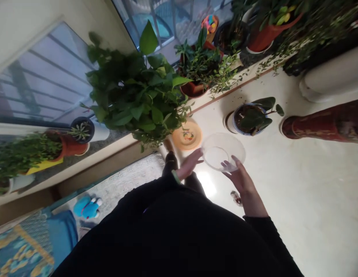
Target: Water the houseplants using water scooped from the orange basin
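Between my hands is a clear plastic bowl (pixel 215 154), round and see-through, held above the pale floor. My right hand (pixel 241 177) grips its right side, and some of the fingers show through the plastic. My left hand (pixel 191 163) holds the bowl's left edge with the fingertips. Just beyond the bowl, an orange round plate-like dish (pixel 181 140) with a coloured picture in its middle lies on the floor by my feet. To the right of the dish stands a potted plant (pixel 250 118) with broad dark leaves.
A large leafy plant (pixel 138 92) spreads out from the window ledge. Several more pots line the ledge, among them a red pot (pixel 273 36). A tall dark red vase (pixel 323 121) stands at right. At lower left lies a blue plush toy (pixel 87 207).
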`<state>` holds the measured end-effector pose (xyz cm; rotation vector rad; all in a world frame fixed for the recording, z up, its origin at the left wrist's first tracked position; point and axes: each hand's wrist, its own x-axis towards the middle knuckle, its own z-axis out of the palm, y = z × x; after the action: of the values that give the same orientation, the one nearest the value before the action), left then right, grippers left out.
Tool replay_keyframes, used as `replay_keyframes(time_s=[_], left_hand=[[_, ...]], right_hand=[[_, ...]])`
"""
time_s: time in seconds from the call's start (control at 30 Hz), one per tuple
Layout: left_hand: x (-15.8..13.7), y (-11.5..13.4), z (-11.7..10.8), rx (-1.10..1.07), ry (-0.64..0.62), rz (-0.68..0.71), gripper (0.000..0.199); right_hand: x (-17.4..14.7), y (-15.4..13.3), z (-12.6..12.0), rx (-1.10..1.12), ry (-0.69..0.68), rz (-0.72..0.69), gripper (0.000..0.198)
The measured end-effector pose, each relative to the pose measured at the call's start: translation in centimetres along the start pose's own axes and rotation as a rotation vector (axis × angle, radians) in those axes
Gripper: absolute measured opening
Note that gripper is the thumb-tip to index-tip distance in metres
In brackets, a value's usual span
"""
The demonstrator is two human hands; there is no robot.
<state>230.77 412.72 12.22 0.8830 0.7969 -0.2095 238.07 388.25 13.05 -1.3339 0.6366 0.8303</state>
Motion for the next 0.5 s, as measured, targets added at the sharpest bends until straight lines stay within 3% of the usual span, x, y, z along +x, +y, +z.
replay_keyframes(time_s=[0.2,0.37,0.5], left_hand=[[7.8,-4.7,-4.5,-0.121,0.451,-0.247,0.029],[18.7,-10.4,-10.6,-0.130,0.518,-0.316,0.030],[29.4,-15.8,-15.6,-0.124,0.561,-0.367,0.025]], right_hand=[[10.2,7.0,4.9,-0.148,0.163,0.113,0.085],[24.3,13.6,9.5,-0.242,0.202,0.101,0.104],[36.3,19.6,11.2,-0.277,0.166,0.095,0.106]])
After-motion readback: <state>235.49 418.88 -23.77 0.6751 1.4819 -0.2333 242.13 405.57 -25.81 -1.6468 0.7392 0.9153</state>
